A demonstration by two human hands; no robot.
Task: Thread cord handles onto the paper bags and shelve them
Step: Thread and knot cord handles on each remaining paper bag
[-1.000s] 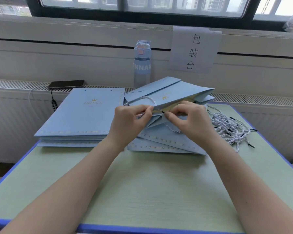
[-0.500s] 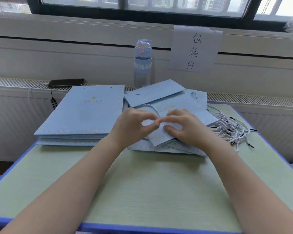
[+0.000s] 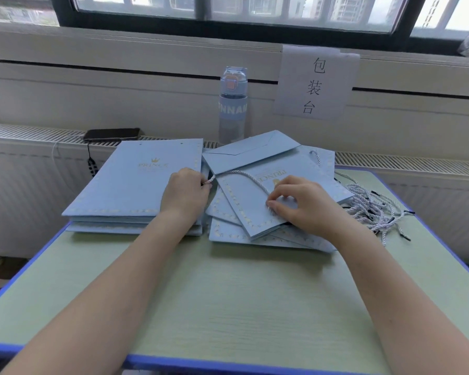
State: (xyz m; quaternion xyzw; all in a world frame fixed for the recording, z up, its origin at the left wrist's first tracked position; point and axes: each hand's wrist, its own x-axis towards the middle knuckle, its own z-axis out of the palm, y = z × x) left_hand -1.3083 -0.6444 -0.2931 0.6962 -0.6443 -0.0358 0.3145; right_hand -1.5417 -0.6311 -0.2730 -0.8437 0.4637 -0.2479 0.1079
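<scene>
Both forearms reach up from the bottom of the frame across the worktop (image 3: 228, 307). At centre, the left hand (image 3: 186, 192) pinches one end of a cord (image 3: 244, 174) between thumb and fingertip. Right of centre, the right hand (image 3: 306, 205), fingers curled, pinches the other end against the top bag (image 3: 241, 209). That bag lies flat and skewed on a loose pile (image 3: 255, 238) of others, and the cord arcs over its face between the hands. I cannot tell whether either end is through a hole.

As I judge it, a hard sideways tug by the left hand may draw the far end back out or tear the paper at the hole. The bag sits crooked on the pile, so pulling may slide it toward the neat stack (image 3: 136, 185) at left. At right, the loose cords (image 3: 371, 207) lie just beside the pile and may snag. Farther back, the bottle (image 3: 232, 109) stands upright close behind the bags, and a sweeping lift may tip it.
</scene>
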